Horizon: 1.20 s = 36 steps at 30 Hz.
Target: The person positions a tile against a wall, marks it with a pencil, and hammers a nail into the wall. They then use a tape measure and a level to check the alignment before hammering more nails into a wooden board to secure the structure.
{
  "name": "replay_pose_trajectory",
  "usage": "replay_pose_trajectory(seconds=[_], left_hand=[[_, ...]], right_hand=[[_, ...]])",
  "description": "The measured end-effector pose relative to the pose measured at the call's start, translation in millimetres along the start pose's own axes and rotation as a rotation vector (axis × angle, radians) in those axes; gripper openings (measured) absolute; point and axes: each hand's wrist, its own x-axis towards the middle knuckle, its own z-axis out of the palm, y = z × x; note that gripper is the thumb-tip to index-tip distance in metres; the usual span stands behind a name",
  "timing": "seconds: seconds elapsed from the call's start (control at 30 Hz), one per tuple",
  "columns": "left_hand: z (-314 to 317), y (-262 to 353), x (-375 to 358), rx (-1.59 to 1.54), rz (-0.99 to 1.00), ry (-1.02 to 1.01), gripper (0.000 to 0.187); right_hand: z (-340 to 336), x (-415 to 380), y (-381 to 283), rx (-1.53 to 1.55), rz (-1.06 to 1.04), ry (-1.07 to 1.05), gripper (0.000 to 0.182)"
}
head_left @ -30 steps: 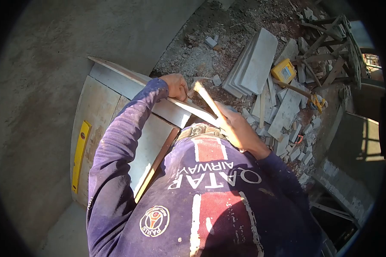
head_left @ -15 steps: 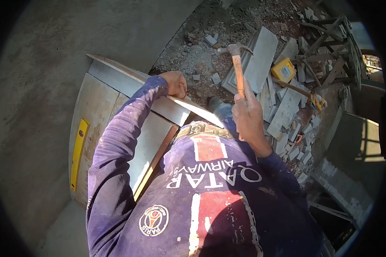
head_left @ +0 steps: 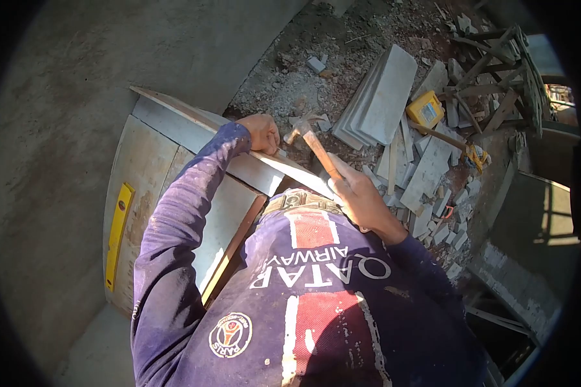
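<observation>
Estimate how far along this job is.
Apparently done: the wooden strip lies along the panel.
In hand: the right hand holds the hammer, its head near the left hand at the strip.
Probably left: securing the strip; no finished fastening is visible. Exact progress can't be told.

The hammer (head_left: 314, 147) has a worn metal head and a smooth wooden handle. The level (head_left: 119, 236) on the left looks like smooth yellow plastic or painted metal. Stacked slabs (head_left: 382, 97) look flat, pale and matt; the shirt (head_left: 316, 277) is dusty, paint-flecked cloth.
</observation>
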Motion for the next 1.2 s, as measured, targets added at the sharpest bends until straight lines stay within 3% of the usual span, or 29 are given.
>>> replay_pose_trajectory(seconds=[0.03, 0.07, 0.1, 0.17, 0.2, 0.23, 0.3, 0.33, 0.37, 0.43, 0.47, 0.5, 0.57, 0.6, 0.63, 0.7, 0.77, 0.83, 0.87, 0.9, 0.97, 1.0, 1.1, 1.13, 1.17, 1.2], left_hand=[[4.9, -3.9, -0.1, -0.019, -0.003, 0.014, 0.025], [10.9, -5.4, -1.7, -0.034, -0.01, 0.004, 0.025], [7.7, -6.0, -0.9, -0.061, -0.006, 0.009, 0.025], [2.5, -1.1, -4.2, -0.077, 0.001, 0.014, 0.025], [-2.3, 3.7, -7.3, -0.026, -0.013, 0.011, 0.025], [-1.6, 8.1, -8.2, 0.019, -0.024, -0.007, 0.025], [0.6, 0.4, -2.6, -0.092, -0.011, -0.004, 0.025], [1.5, 1.5, -4.6, -0.071, -0.005, 0.001, 0.025], [3.2, 1.1, -5.5, -0.048, 0.001, 0.007, 0.025], [7.1, -0.4, -5.9, -0.046, -0.007, 0.0, 0.025], [4.4, 3.1, -7.3, -0.016, -0.018, -0.005, 0.026], [-1.1, 5.8, -6.8, 0.017, -0.029, -0.008, 0.027], [4.3, -4.8, 0.2, -0.134, -0.044, -0.037, 0.028], [5.6, -6.7, -0.4, -0.054, -0.032, 0.037, 0.027], [11.4, -9.4, -3.3, 0.021, -0.025, 0.1, 0.027], [8.6, 0.7, -5.2, 0.071, -0.088, 0.049, 0.025], [8.6, 5.1, -7.2, 0.133, -0.142, 0.001, 0.024], [3.7, 7.8, -7.8, 0.307, -0.069, -0.005, 0.023], [2.4, 12.3, -9.6, 0.27, -0.111, 0.01, 0.022], [0.4, 12.8, -7.0, 0.271, -0.106, 0.013, 0.022], [4.0, 9.9, -7.5, 0.274, -0.111, -0.003, 0.021], [5.2, 9.3, -7.8, 0.266, -0.113, -0.008, 0.021], [6.2, 6.3, -6.9, 0.248, -0.121, -0.001, 0.022], [10.7, -3.8, -3.5, 0.276, -0.081, 0.067, 0.022], [9.9, -1.6, -6.1, 0.303, -0.04, 0.124, 0.026], [8.8, 1.2, -5.3, 0.304, -0.035, 0.118, 0.026]], right_hand=[[-8.2, 0.5, -21.3, 0.164, 0.309, -0.032, 0.054], [-11.3, 6.3, -32.2, 0.2, 0.47, 0.026, 0.054], [-8.2, 6.0, -28.4, 0.2, 0.468, 0.022, 0.054], [2.9, 1.5, -6.4, 0.066, 0.153, 0.01, 0.055], [18.4, -2.7, 28.6, -0.104, -0.246, -0.055, 0.056], [15.5, -3.8, 26.1, -0.104, -0.241, -0.042, 0.056], [-2.8, 0.3, 10.0, 0.045, 0.027, -0.079, 0.056], [-16.2, 5.0, -31.2, 0.159, 0.421, -0.12, 0.055], [-12.5, 6.3, -30.9, 0.161, 0.426, -0.129, 0.055], [-6.0, 6.8, -26.4, 0.104, 0.431, 0.057, 0.055], [1.0, 0.1, -4.3, 0.042, 0.119, 0.001, 0.054], [-0.8, 3.6, 1.1, 0.041, 0.109, 0.011, 0.054], [-2.8, 1.5, 9.3, 0.077, 0.059, -0.191, 0.054], [0.3, 4.3, 11.1, -0.044, -0.133, -0.006, 0.054], [-1.9, 2.5, 8.1, -0.037, -0.126, -0.014, 0.054], [-16.0, 9.9, -30.7, 0.171, 0.423, 0.066, 0.054], [-0.5, 4.7, -17.0, 0.111, 0.317, 0.162, 0.054], [17.5, -1.2, 14.3, 0.002, -0.295, -0.035, 0.055], [19.0, 1.8, 43.9, -0.178, -0.444, 0.027, 0.054], [7.0, 5.1, 23.2, -0.184, -0.445, 0.029, 0.054], [-18.2, 6.0, -25.6, 0.127, 0.279, -0.045, 0.053], [-20.1, 9.9, -26.0, 0.207, 0.32, 0.037, 0.053], [1.4, 8.2, -19.3, 0.107, 0.222, 0.096, 0.053], [17.5, 4.1, 14.6, -0.036, -0.319, -0.001, 0.054], [13.5, 6.7, 14.6, -0.034, -0.324, 0.006, 0.054], [7.1, 7.2, 12.4, -0.025, -0.201, -0.058, 0.055]])
